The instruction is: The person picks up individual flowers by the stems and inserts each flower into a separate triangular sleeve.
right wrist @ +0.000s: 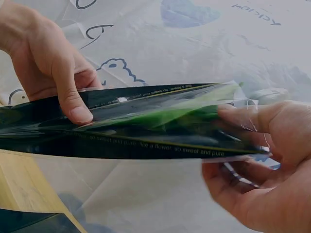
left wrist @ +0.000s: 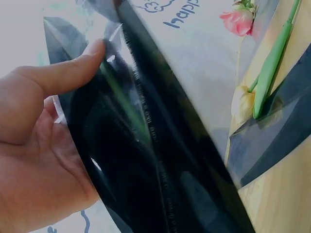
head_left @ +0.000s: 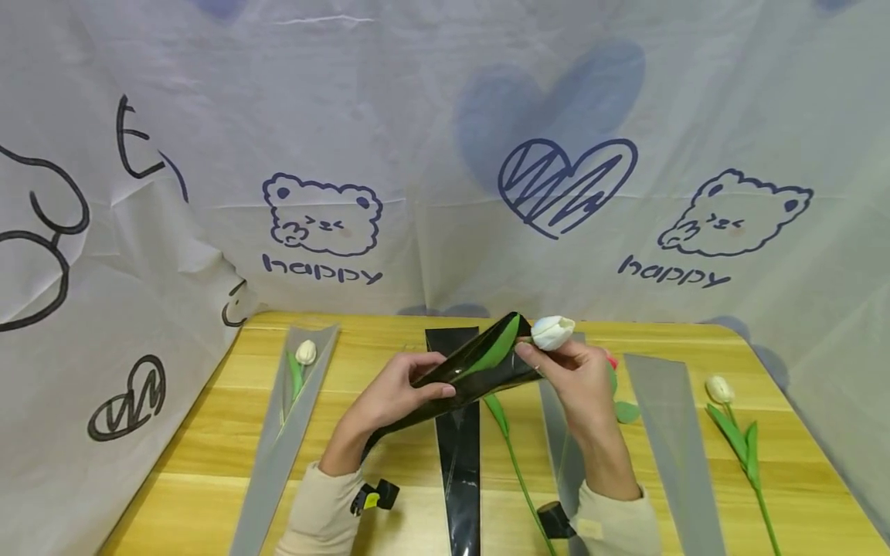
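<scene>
A black, partly clear flower sleeve (head_left: 504,377) is held slanting above the table, its wide mouth toward the right. My left hand (head_left: 412,386) grips it partway along, thumb on the front. Inside lies a green leaf (right wrist: 170,115), seen through the clear film. The white tulip (head_left: 552,333) has its head out at the mouth, just above my right thumb. There my right hand (head_left: 582,378) pinches the mouth edge of the sleeve, thumb over the leaf and the other fingers beneath. The lower stem is hidden by the black film.
Another black sleeve (head_left: 460,463) lies flat below my hands, beside a green stem (head_left: 518,463). A grey sleeve (head_left: 278,463) with a white tulip (head_left: 306,352) lies left. To the right are another grey sleeve (head_left: 670,432), a pink flower (head_left: 612,360) and a white tulip (head_left: 719,388).
</scene>
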Demonstrator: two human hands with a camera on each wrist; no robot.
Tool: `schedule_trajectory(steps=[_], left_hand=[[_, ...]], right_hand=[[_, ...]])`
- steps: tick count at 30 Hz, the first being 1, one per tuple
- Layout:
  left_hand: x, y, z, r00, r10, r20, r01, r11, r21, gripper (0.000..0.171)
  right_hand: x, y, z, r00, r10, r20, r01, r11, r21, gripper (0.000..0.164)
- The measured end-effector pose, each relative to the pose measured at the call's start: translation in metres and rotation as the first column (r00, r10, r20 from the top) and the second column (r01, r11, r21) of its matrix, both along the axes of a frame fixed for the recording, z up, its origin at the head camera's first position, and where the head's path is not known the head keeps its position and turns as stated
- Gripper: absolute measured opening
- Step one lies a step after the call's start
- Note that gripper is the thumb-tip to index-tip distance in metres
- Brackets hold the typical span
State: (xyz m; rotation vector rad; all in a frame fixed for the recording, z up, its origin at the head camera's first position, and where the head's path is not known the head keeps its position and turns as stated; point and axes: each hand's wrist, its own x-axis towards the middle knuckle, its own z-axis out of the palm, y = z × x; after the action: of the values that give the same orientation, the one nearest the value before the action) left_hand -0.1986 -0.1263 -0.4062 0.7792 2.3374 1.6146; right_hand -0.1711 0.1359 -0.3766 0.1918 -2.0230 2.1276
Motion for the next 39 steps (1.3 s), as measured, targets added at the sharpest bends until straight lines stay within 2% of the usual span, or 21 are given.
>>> schedule_trajectory(steps=[5, 11, 14, 17, 21, 24, 27, 31, 33, 36, 39], left_hand=[[0.001, 0.004, 0.002, 0.999, 0.043, -0.025, -0.042, 0.999, 0.035, 0.018], [0.000, 0.005, 0.002, 0.996, 0.076, -0.045, -0.074, 0.996, 0.047, 0.015], [-0.002, 0.003, -0.001, 0.993, 0.115, -0.012, -0.114, 0.992, 0.059, 0.015], [-0.004, 0.000, -0.003, 0.986, 0.160, 0.040, -0.162, 0.984, 0.072, 0.015], [-0.004, -0.002, -0.003, 0.977, 0.185, 0.102, -0.195, 0.977, 0.090, 0.033], [-0.002, -0.001, -0.001, 0.973, 0.180, 0.145, -0.198, 0.973, 0.116, 0.048], [-0.001, -0.001, 0.000, 0.965, 0.190, 0.182, -0.215, 0.967, 0.134, 0.053], [0.000, -0.002, 0.000, 0.965, 0.179, 0.189, -0.211, 0.963, 0.165, 0.044], [-0.001, -0.001, 0.001, 0.969, 0.148, 0.196, -0.187, 0.962, 0.197, 0.039], [-0.001, 0.001, 0.002, 0.976, 0.083, 0.202, -0.131, 0.962, 0.240, 0.039], [0.000, 0.001, 0.004, 0.984, 0.033, 0.178, -0.077, 0.966, 0.249, 0.038]], right_hand=[[0.002, 0.001, 0.002, 0.996, 0.071, 0.060, -0.076, 0.993, 0.086, 0.020], [0.000, 0.003, 0.002, 0.981, 0.182, 0.064, -0.189, 0.974, 0.121, 0.025], [0.001, 0.012, 0.004, 0.974, 0.216, 0.069, -0.221, 0.972, 0.078, 0.032], [0.002, 0.019, 0.005, 0.978, 0.205, 0.049, -0.205, 0.979, 0.004, 0.036], [0.002, 0.015, 0.008, 0.986, 0.164, -0.009, -0.164, 0.982, -0.092, 0.037], [0.003, 0.006, 0.010, 0.986, 0.167, -0.017, -0.168, 0.979, -0.117, 0.038], [0.003, -0.001, 0.009, 0.983, 0.185, -0.017, -0.186, 0.977, -0.107, 0.037], [0.002, -0.005, 0.006, 0.979, 0.198, -0.051, -0.203, 0.972, -0.116, 0.030], [0.001, -0.006, 0.005, 0.979, 0.190, -0.069, -0.196, 0.975, -0.103, 0.027], [0.000, -0.009, 0.004, 0.985, 0.146, -0.096, -0.151, 0.987, -0.048, 0.023], [0.000, -0.014, 0.004, 0.990, 0.054, -0.130, -0.058, 0.998, -0.023, 0.016]])
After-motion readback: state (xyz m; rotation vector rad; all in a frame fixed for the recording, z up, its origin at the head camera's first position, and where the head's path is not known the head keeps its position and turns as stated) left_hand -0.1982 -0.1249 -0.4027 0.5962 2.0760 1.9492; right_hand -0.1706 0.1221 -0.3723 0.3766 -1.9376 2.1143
